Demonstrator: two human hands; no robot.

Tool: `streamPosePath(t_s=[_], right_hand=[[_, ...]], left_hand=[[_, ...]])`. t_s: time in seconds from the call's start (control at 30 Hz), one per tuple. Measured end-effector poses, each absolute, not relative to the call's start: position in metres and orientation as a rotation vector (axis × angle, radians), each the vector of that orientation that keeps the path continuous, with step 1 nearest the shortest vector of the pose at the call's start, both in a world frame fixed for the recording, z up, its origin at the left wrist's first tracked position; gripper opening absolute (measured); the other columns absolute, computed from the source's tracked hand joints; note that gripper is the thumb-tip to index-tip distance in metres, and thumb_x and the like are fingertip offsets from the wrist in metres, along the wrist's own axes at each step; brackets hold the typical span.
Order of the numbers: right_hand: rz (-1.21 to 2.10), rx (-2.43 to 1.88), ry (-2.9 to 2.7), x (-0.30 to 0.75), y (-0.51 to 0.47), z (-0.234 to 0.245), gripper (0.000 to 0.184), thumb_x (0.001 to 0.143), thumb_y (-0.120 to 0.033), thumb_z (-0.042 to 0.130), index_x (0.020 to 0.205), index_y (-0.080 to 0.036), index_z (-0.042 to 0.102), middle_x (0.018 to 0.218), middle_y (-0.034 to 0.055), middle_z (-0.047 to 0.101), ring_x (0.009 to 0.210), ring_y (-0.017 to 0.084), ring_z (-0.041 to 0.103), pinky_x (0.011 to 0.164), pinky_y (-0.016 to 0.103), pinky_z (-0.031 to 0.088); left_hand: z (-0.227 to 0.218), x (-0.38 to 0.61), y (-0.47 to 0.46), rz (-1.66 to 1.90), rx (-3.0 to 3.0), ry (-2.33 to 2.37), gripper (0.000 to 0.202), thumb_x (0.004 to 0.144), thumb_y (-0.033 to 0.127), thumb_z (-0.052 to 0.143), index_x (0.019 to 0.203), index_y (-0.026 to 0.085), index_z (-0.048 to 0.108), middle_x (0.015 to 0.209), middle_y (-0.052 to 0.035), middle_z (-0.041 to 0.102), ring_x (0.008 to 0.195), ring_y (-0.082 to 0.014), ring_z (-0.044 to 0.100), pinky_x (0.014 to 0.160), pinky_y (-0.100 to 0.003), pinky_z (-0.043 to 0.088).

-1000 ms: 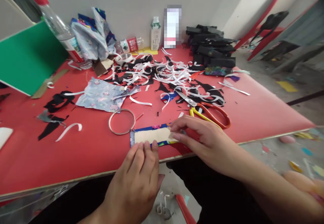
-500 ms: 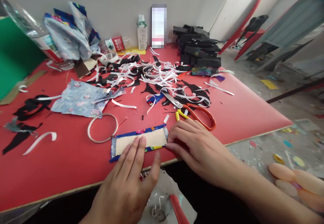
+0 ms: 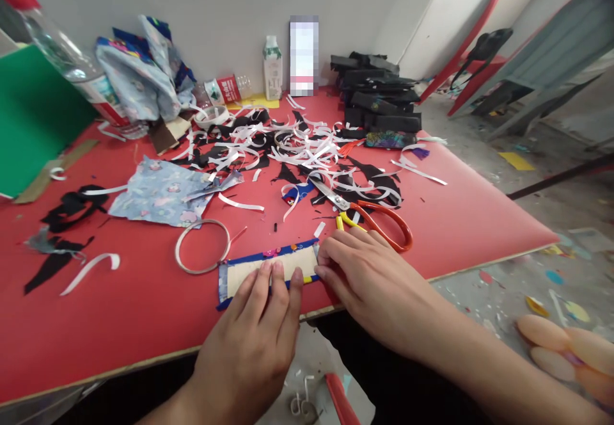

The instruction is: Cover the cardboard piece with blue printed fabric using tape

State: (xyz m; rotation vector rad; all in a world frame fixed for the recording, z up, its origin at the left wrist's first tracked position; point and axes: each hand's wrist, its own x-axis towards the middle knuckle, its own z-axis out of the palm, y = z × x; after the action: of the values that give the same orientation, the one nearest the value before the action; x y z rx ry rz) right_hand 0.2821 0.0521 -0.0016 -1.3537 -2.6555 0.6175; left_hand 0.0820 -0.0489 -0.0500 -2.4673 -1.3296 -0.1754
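Cloth-edged cream strip (image 3: 293, 260) lies flat near the front edge of the red table (image 3: 119, 329), blue patterned fabric showing along its long sides. My left hand (image 3: 254, 332) lies over its near side, fingers extended and slightly spread, the tips resting on it — not gripping. My right hand (image 3: 369, 274) curls at its right end, thumb and forefinger close together against it; whether they pinch it I cannot tell. Scissors (image 3: 341, 203) lie just beyond that hand, a thin ring (image 3: 178, 252) beside the strip's left end, and pale blue cloth (image 3: 160, 191) farther left.
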Motion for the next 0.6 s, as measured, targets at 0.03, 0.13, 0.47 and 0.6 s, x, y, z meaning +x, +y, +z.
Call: streamPosePath(t_s=[0.03, 0.13, 0.47, 0.6], right_hand=[[0.652, -1.351, -2.626, 0.283, 0.054, -0.003, 0.020, 0.104, -0.019, 0.052, 0.084, -0.022, 0.053, 0.092, 0.0062, 0.066, 0.088, 0.026, 0.056, 0.082, 0.043, 0.044], [0.744, -1.338, -2.448, 0.289, 0.057, -0.008, 0.018, 0.103, -0.016, 0.056, 0.087, -0.022, 0.057, 0.090, 0.0028, 0.068, 0.089, 0.024, 0.058, 0.082, 0.039, 0.043], [0.689, -1.353, -2.452, 0.308, 0.048, -0.006, 0.017, 0.102, -0.035, 0.066, 0.090, -0.022, 0.065, 0.092, 0.0037, 0.065, 0.098, 0.027, 0.058, 0.091, 0.044, 0.041], [0.635, -1.355, -2.490, 0.303, 0.046, -0.007, 0.015, 0.102, -0.032, 0.064, 0.090, -0.023, 0.064, 0.096, 0.0041, 0.065, 0.097, 0.027, 0.056, 0.089, 0.045, 0.040]], left_hand=[[-0.049, 0.083, -0.048, -0.176, -2.466, -1.335, 0.064, 0.092, 0.017, 0.061, 0.152, -0.002, 0.049, 0.140, -0.0246, 0.066, 0.131, -0.0409, 0.060, 0.108, -0.051, 0.051], [-0.050, 0.085, -0.049, -0.151, -2.456, -1.350, 0.070, 0.095, 0.022, 0.059, 0.159, 0.002, 0.040, 0.140, -0.0253, 0.065, 0.130, -0.0408, 0.060, 0.108, -0.052, 0.050], [-0.051, 0.098, -0.046, -0.071, -2.402, -1.365, 0.095, 0.093, 0.029, 0.063, 0.169, 0.006, 0.011, 0.135, -0.0304, 0.063, 0.126, -0.0440, 0.059, 0.107, -0.057, 0.045], [-0.052, 0.098, -0.045, -0.060, -2.372, -1.358, 0.088, 0.095, 0.028, 0.060, 0.167, 0.000, 0.019, 0.134, -0.0314, 0.062, 0.124, -0.0434, 0.059, 0.107, -0.058, 0.044]])
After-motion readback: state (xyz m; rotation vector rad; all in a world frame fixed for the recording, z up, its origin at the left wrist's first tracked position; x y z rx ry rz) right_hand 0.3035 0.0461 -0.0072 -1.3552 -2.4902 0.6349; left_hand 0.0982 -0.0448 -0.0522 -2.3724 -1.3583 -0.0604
